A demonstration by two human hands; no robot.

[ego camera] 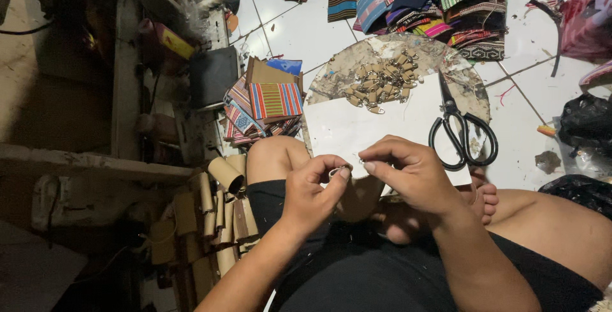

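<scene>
Small shiny metal ring (336,172); glossy black-handled steel scissors (460,130); matt white paper sheet (382,130); striped woven cloth pieces (275,100)

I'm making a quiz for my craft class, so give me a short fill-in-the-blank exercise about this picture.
1. The left hand and right hand pinch a small metal ____ between their fingers.
2. The black ____ lie on the white sheet, right of the hands.
3. The pile of metal clasps sits on a ____ board.
4. Striped fabric pouches are stacked on the ____ tiled floor.

Missing words: ring; scissors; round; white
</scene>
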